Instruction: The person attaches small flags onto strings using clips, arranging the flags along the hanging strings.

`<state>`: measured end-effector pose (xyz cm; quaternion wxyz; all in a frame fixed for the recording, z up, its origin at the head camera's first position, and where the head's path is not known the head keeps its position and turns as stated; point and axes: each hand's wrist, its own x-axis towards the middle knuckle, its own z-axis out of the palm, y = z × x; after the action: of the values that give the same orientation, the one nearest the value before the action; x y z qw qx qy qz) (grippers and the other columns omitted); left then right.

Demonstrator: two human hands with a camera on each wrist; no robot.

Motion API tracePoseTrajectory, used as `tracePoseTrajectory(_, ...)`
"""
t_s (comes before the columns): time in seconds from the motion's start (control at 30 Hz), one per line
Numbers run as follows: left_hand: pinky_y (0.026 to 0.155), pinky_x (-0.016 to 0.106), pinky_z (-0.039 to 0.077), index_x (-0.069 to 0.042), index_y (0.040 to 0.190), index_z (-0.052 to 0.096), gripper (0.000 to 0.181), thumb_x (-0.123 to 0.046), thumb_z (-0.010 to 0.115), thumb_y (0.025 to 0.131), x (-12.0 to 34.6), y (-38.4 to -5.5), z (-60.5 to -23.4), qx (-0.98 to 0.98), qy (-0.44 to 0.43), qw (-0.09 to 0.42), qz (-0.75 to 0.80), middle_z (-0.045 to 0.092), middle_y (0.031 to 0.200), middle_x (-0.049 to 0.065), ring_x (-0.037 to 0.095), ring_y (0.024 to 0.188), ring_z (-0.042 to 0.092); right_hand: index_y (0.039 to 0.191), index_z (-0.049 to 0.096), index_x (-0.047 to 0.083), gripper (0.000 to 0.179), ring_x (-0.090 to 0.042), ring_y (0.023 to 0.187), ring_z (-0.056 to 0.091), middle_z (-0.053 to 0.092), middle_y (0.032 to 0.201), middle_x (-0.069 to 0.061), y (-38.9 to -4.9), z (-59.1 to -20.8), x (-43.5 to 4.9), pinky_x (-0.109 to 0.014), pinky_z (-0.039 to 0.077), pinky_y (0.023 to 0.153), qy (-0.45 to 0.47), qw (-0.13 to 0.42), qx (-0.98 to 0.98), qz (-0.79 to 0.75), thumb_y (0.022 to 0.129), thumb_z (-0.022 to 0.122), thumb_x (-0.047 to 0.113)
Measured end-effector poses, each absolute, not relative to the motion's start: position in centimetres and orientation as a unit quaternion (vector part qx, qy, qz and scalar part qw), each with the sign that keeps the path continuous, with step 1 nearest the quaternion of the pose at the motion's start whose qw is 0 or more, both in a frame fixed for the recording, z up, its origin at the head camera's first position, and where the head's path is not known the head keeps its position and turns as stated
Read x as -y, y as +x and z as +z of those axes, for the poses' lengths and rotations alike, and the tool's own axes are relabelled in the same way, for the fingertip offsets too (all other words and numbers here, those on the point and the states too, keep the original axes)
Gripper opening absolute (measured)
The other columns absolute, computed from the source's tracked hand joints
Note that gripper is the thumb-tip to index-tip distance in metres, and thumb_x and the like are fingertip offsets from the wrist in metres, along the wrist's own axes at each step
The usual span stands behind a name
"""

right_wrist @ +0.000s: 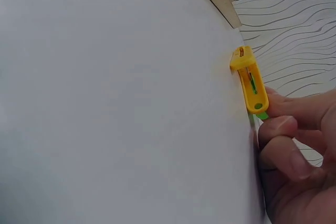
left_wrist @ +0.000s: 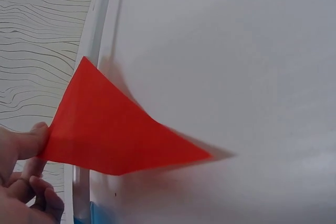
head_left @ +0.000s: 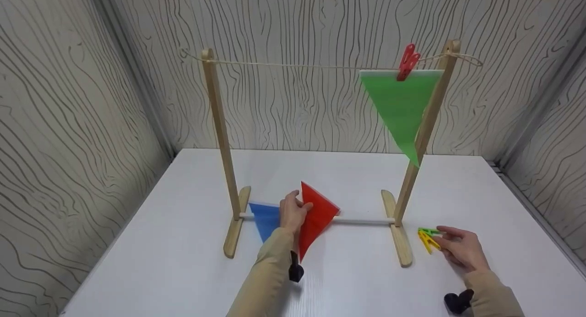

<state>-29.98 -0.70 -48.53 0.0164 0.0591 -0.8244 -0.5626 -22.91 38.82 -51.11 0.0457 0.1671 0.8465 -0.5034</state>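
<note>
My left hand (head_left: 293, 212) pinches a red triangular paper pennant (head_left: 318, 212) by its edge, above the table near the stand's lower bar. Just left of that hand is a blue pennant (head_left: 266, 218), partly hidden by the hand and sleeve. At the right, my right hand (head_left: 460, 248) has its thumb and index finger around the end of a green clothespin (head_left: 426, 230). A yellow clothespin (right_wrist: 253, 85) lies against the green one, close to the fingertips; in the right wrist view it mostly covers the green one.
Two wooden posts (head_left: 219, 134) hold a string (head_left: 293, 65) above the white table (head_left: 197, 179). A green pennant (head_left: 398, 102) hangs from it at the right under a red clothespin (head_left: 406, 65). A white bar (head_left: 364, 220) joins the wooden feet (head_left: 400, 246). Patterned walls enclose the table.
</note>
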Motion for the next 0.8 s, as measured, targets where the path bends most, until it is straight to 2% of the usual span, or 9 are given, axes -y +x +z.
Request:
tracePoseTrajectory(0.13, 0.096, 0.041, 0.058, -0.006, 0.14, 0.055, 0.047, -0.011, 0.068, 0.095, 0.76, -30.05, -48.49, 0.817, 0.054, 0.017, -0.574, 0.065, 0.109, 0.009, 0.022, 0.099, 0.063, 0.142, 0.047, -0.01, 0.056, -0.005, 0.058, 0.05, 0.057, 0.102, -0.006, -22.96, -51.05, -38.76, -0.021, 0.044, 0.052, 0.161, 0.04, -0.858, -0.486, 0.096, 0.066, 0.016)
tracePoseTrajectory(0.3, 0.092, 0.04, 0.059, -0.003, 0.138, 0.057, 0.045, -0.01, 0.067, 0.095, 0.82, -30.22, -48.46, 0.808, 0.045, 0.019, -0.587, 0.068, 0.104, 0.011, 0.022, 0.092, 0.064, 0.138, 0.049, -0.011, 0.055, -0.009, 0.064, 0.048, 0.054, 0.117, -0.024, -23.01, -51.15, -38.73, -0.021, 0.043, 0.054, 0.147, 0.026, -0.878, -0.454, 0.094, 0.067, 0.015)
tracePoseTrajectory(0.37, 0.094, 0.04, 0.059, -0.005, 0.139, 0.057, 0.045, -0.011, 0.067, 0.095, 0.83, -30.2, -48.43, 0.803, 0.054, 0.011, -0.594, 0.067, 0.105, 0.009, 0.021, 0.094, 0.063, 0.138, 0.05, -0.011, 0.056, -0.013, 0.073, 0.049, 0.052, 0.122, -0.028, -23.05, -51.16, -38.7, -0.023, 0.043, 0.057, 0.149, 0.028, -0.882, -0.447, 0.093, 0.067, 0.018)
tracePoseTrajectory(0.53, 0.092, 0.039, 0.059, -0.004, 0.137, 0.059, 0.04, -0.01, 0.065, 0.097, 0.87, -30.27, -48.34, 0.797, 0.051, 0.01, -0.602, 0.068, 0.103, 0.01, 0.022, 0.092, 0.063, 0.14, 0.048, -0.011, 0.064, -0.033, 0.105, 0.049, 0.049, 0.13, -0.033, -23.3, -51.1, -38.66, -0.033, 0.044, 0.081, 0.156, 0.038, -0.886, -0.436, 0.095, 0.068, 0.029)
tracePoseTrajectory(0.6, 0.092, 0.038, 0.059, -0.005, 0.136, 0.06, 0.039, -0.009, 0.064, 0.098, 0.84, -30.35, -48.29, 0.793, 0.05, 0.006, -0.607, 0.069, 0.104, 0.01, 0.022, 0.092, 0.063, 0.142, 0.045, -0.011, 0.065, -0.036, 0.112, 0.046, 0.048, 0.133, -0.033, -23.32, -51.09, -38.7, -0.034, 0.043, 0.086, 0.16, 0.042, -0.883, -0.439, 0.096, 0.066, 0.031)
tracePoseTrajectory(0.7, 0.091, 0.037, 0.059, -0.005, 0.133, 0.062, 0.035, -0.009, 0.063, 0.098, 0.78, -30.5, -48.23, 0.788, 0.054, -0.001, -0.613, 0.069, 0.105, 0.01, 0.022, 0.092, 0.063, 0.144, 0.041, -0.011, 0.065, -0.029, 0.105, 0.052, 0.05, 0.132, -0.032, -23.19, -51.13, -38.78, -0.029, 0.048, 0.078, 0.166, 0.047, -0.871, -0.459, 0.099, 0.063, 0.031)
tracePoseTrajectory(0.8, 0.088, 0.035, 0.059, -0.006, 0.13, 0.064, 0.031, -0.011, 0.062, 0.099, 0.76, -30.54, -48.2, 0.785, 0.061, -0.003, -0.616, 0.069, 0.106, 0.01, 0.022, 0.093, 0.063, 0.145, 0.04, -0.011, 0.062, -0.016, 0.087, 0.055, 0.058, 0.119, -0.022, -22.98, -51.16, -38.73, -0.023, 0.048, 0.064, 0.167, 0.047, -0.859, -0.481, 0.101, 0.06, 0.028)
